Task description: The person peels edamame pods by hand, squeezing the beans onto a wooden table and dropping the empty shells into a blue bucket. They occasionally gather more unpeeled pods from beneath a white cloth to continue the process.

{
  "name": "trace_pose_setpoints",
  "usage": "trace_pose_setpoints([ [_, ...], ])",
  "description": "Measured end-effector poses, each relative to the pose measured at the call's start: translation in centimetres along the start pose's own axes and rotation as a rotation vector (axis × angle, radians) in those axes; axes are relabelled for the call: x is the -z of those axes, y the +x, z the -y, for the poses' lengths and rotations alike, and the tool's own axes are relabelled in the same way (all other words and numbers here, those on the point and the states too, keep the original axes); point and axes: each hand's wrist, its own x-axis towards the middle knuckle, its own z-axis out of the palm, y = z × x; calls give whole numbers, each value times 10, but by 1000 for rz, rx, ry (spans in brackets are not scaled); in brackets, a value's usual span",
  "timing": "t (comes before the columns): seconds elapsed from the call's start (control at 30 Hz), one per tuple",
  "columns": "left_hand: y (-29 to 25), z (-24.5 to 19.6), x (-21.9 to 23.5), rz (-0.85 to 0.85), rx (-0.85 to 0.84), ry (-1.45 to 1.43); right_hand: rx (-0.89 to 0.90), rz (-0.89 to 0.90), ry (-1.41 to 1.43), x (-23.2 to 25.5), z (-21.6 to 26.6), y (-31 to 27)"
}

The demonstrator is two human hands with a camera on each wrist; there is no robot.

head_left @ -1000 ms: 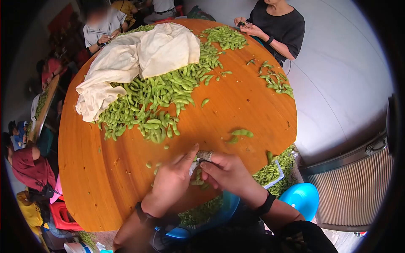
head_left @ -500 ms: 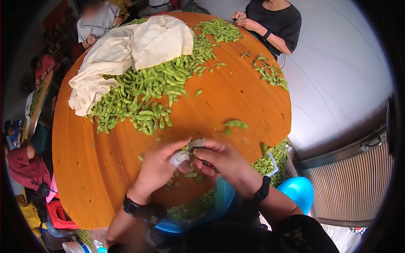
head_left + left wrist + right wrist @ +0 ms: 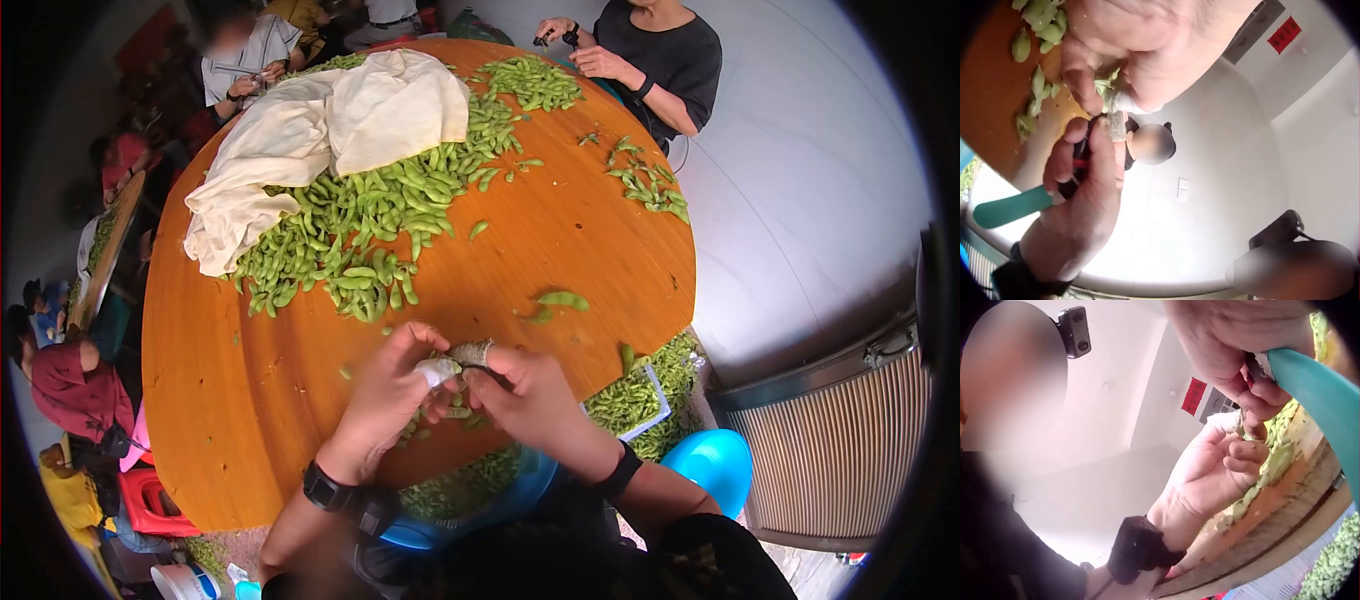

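A green pod (image 3: 1105, 85) sits pinched in the left hand (image 3: 385, 400), just above the round table (image 3: 250, 400). The right hand (image 3: 535, 400) touches it from the right — curled round a teal-handled tool (image 3: 1013, 207). 2 hands meet there; the pod's long axis cannot be made out.

Bright even daylight, fisheye view with dark vignetted corners, wrist views blurred close up
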Motion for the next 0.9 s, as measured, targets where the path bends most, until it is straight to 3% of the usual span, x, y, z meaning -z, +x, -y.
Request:
trace_pose_setpoints([
  [0.03, -3, -4, 0, -7, 81, 13, 99, -12, -42, -1, -1, 0],
  [0.2, -7, -11, 8, 42, 257, -90, 86, 3, 25, -2, 11, -8],
  [0.3, -12, -17, 1, 9, 229, -22, 112, 13, -31, -2, 8, -8],
  [0.4, -16, -4, 5, 87, 80, 105, 5, 24, 67, -5, 11, -9],
  [0.5, -18, 5, 2, 97, -64, 205, 126, -5, 68, -12, 1, -10],
  [0.57, -23, 4, 1, 82, -42, 218, -37, -45, 68, -11, 2, -12],
  [0.6, -25, 3, 0, 84, -47, 237, -37, -44, 70, -9, 4, -12],
  [0.67, -28, 0, -2, 90, -57, 261, -224, -27, 220, 0, 8, -10],
  [0.73, -32, -3, -3, -25, -389, 868, -157, -71, 169, 10, 4, -7],
  [0.77, -32, -7, -3, -24, -392, 872, -96, -112, 116, 17, 1, -6],
  [0.83, -29, -20, -1, -119, -448, 1179, -5, -138, -38, 37, -7, -3],
  [0.87, -22, -29, -6, -235, -339, 1216, 63, -172, -213, 47, -9, -2],
  [0.9, -11, -33, -5, -237, -341, 1214, 130, -204, -389, 56, -10, -2],
])
